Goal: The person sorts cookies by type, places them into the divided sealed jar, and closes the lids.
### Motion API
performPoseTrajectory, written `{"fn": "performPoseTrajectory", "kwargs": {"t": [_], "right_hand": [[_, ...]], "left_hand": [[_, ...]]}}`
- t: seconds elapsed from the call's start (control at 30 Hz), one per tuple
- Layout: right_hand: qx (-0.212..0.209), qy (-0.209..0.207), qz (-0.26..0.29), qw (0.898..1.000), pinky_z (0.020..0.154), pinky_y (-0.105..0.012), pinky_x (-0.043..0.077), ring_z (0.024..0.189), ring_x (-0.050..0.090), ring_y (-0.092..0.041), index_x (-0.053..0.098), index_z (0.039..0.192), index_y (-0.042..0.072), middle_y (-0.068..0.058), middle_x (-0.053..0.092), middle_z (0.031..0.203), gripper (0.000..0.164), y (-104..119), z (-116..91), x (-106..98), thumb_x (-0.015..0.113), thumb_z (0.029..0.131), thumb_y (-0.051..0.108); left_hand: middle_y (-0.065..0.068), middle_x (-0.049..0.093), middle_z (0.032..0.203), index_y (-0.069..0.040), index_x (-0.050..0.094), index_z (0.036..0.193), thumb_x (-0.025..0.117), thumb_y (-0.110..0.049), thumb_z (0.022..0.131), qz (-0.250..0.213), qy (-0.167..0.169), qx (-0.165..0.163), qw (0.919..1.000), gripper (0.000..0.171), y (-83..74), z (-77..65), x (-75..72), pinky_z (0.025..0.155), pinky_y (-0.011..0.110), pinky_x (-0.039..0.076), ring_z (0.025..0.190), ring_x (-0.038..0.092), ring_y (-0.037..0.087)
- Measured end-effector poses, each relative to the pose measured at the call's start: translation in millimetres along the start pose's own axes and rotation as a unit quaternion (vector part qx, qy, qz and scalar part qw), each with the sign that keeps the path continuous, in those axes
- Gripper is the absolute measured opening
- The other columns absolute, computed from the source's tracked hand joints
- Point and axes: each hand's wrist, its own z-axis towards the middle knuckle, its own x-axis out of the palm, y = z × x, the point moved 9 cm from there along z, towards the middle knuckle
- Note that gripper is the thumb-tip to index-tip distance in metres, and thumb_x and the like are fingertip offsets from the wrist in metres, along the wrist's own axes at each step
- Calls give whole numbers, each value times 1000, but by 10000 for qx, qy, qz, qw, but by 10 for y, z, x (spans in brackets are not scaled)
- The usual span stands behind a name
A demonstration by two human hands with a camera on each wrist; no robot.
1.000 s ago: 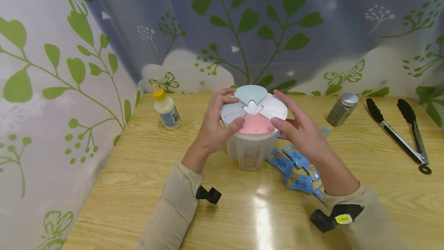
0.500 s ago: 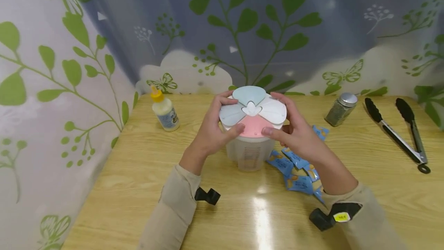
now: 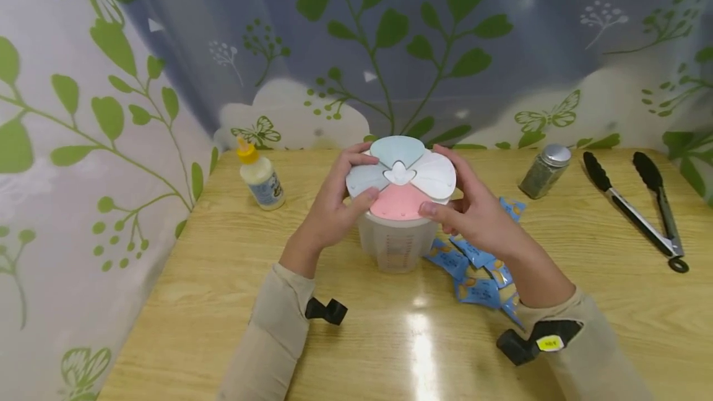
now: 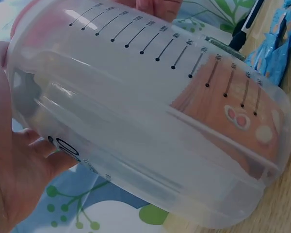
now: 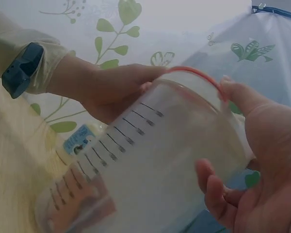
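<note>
Container (image 3: 397,249), translucent and printed with a measuring scale, is seen upright on the wood-grained table (image 3: 211,302). It is topped by a lid (image 3: 398,174) divided into petal-shaped panels of pale blue, white and pink around a white centre. By the left hand (image 3: 335,206) the lid is gripped from its left side, the thumb laid on top near the pink panel and the fingers wrapped round the far edge. By the right hand (image 3: 480,212) the lid is pinched at its right side, between a thumb set on the pink panel's edge and an index finger stretched along the far edge; the remaining fingers are curled lower down, and whether the wall is touched by them cannot be told. Through the wall an orange item (image 4: 237,109) is seen in the container's lower part, its exact kind obscured. Just beside the base, on the right, blue packets (image 3: 479,293) are scattered, some partly hidden by the right hand. A yellow-capped bottle (image 3: 263,183) is placed to the left; a silver-lidded jar (image 3: 544,172) and black-tipped tongs (image 3: 640,221), their arms spread, are placed to the right. Behind the table, a leaf-patterned cloth (image 3: 406,79) is hung.
</note>
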Motion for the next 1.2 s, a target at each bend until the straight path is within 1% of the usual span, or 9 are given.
{"fn": "performPoseTrajectory", "kwargs": {"t": [0.17, 0.27, 0.37, 0.5, 0.6, 0.7, 0.93, 1.03, 1.2], "right_hand": [[-294, -308, -52, 9991, 48, -31, 46, 61, 62, -21, 42, 150, 17, -6, 57, 121, 42, 44, -32, -161, 43, 108, 24], [-374, -655, 116, 9971, 48, -30, 44, 61, 60, -18, 58, 136, 10, 1, 62, 125, 35, 56, -46, -258, 45, 107, 25], [-485, -823, 312, 9949, 49, -28, 43, 60, 58, -16, 67, 120, 5, 3, 57, 139, 24, 76, -53, -287, 54, 104, 17], [-715, -823, 307, 9936, 50, -26, 45, 59, 60, -17, 68, 94, 0, -8, 52, 146, 11, 132, -76, -245, 60, 99, 6], [-888, -773, 212, 9928, 50, -26, 46, 62, 62, -18, 64, 83, -1, -11, 51, 146, 11, 188, -94, -197, 63, 95, 0], [-1033, -649, 349, 9919, 50, -26, 45, 62, 60, -18, 61, 91, 0, -9, 46, 150, 8, 239, -99, -153, 67, 91, -6], [-1219, -126, 109, 9924, 59, -25, 48, 65, 57, -18, 49, 142, 3, -3, 27, 164, 58, 250, -99, -63, 65, 89, -11], [-1254, -62, -177, 9919, 60, -25, 49, 69, 59, -18, 46, 147, 7, -5, 27, 162, 65, 239, -91, -50, 67, 88, -9], [-1208, -155, -376, 9918, 60, -26, 50, 73, 60, -18, 47, 147, 9, -3, 29, 158, 71, 227, -92, -44, 74, 84, -7]], "left_hand": [[12, 25, 159, 3, 50, 127, 54, -24, 102, -395, -150, 478, 9980, 37, -66, -15, -105, 109, 52, 43, 149, 27, 25], [15, 35, 153, 5, 60, 116, 58, -21, 101, -297, -542, 813, 9948, 30, -122, -20, -235, 106, 45, 47, 141, 39, 26], [21, 50, 139, 7, 68, 109, 54, -33, 103, -19, -752, 956, 9926, 43, -165, -29, -328, 105, 37, 48, 131, 50, 28], [24, 52, 140, 9, 65, 121, 40, -55, 103, 85, -280, 698, 9971, 71, -188, -37, -277, 109, 37, 43, 133, 49, 32], [17, 39, 155, 2, 58, 136, 46, -62, 98, 300, 167, 379, 9987, 75, -190, -41, -187, 113, 44, 38, 142, 40, 30], [10, 29, 161, -4, 51, 144, 54, -54, 97, 252, 322, 230, 9989, 68, -190, -30, -141, 112, 51, 38, 145, 37, 26], [10, 33, 159, 2, 64, 122, 46, -15, 104, -47, 135, 371, 9992, 31, -198, -5, -109, 119, 45, 31, 148, 31, 20], [6, 38, 157, -1, 68, 117, 39, -19, 108, 179, -6, 326, 9993, 35, -189, 6, -122, 121, 41, 28, 148, 32, 17], [8, 41, 156, -2, 65, 123, 40, -49, 105, 240, 168, 293, 9991, 56, -167, -3, -95, 119, 45, 32, 148, 33, 19]]}}
